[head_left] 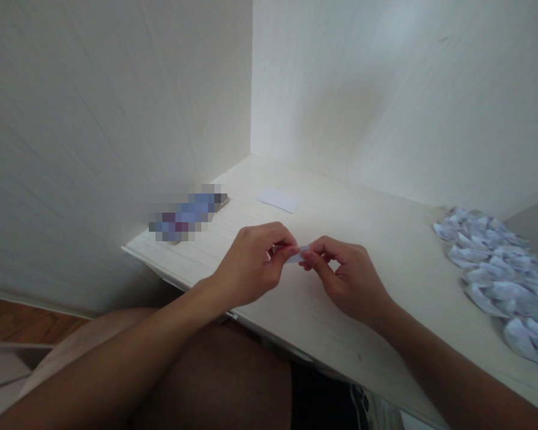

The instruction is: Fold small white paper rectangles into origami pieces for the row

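Observation:
Between my two hands, just above the desk, is a small strip of white paper [295,257]. My left hand [259,255] pinches its left end between thumb and fingers. At the other end, my right hand [343,272] grips the paper with thumb and forefinger. My fingers cover much of the strip, so its exact fold is hard to make out. Beyond my hands a flat white slip of paper [278,200] lies on the desk.
The white desk [376,221] meets panel walls at the left and back. A pixelated flat object, perhaps a phone [190,216], rests by the left wall. Along the right side lies a heap of folded white paper pieces [497,263]. The desk's front edge runs above my legs.

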`<state>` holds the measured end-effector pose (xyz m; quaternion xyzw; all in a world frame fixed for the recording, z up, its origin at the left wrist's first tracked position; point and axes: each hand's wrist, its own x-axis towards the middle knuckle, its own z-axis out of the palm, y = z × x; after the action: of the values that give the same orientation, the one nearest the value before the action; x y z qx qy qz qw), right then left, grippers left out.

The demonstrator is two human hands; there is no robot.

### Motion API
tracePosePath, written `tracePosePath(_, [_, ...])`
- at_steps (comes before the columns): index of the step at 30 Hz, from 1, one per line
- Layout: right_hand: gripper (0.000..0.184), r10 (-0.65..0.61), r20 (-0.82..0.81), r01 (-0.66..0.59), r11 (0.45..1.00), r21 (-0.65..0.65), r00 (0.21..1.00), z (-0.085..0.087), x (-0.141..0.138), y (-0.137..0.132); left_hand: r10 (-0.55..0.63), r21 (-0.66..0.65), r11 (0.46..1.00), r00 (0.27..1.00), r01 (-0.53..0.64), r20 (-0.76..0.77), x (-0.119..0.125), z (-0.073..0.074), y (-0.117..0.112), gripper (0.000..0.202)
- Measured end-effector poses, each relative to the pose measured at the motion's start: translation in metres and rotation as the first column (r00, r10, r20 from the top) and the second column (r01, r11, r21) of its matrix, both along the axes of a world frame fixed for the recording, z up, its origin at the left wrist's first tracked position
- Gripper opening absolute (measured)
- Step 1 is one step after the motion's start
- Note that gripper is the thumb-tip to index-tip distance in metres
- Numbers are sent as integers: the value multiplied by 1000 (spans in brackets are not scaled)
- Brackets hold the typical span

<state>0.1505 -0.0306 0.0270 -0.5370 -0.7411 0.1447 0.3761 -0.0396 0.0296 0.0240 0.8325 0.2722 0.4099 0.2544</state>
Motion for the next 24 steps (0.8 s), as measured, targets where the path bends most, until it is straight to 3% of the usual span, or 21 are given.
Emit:
tracePosePath(10, [21, 33, 73, -34, 999, 9, 997, -9, 5, 8, -9, 99, 995, 999, 13, -50, -3, -3, 5, 14])
tracePosePath(17, [19, -14, 151, -3, 993, 115, 988, -8, 6, 4, -6, 163, 987, 999, 11, -34, 2, -5, 4, 14])
tracePosePath(21, [16, -28, 89, 17, 992, 124, 996, -7, 6, 4, 10, 243, 970, 1000, -14, 14, 3, -1, 4, 14])
tracePosePath(24, [16, -25, 144, 5, 990, 139, 989, -7, 6, 4, 10, 294, 956, 1000, -1, -26, 2, 4, 4, 16])
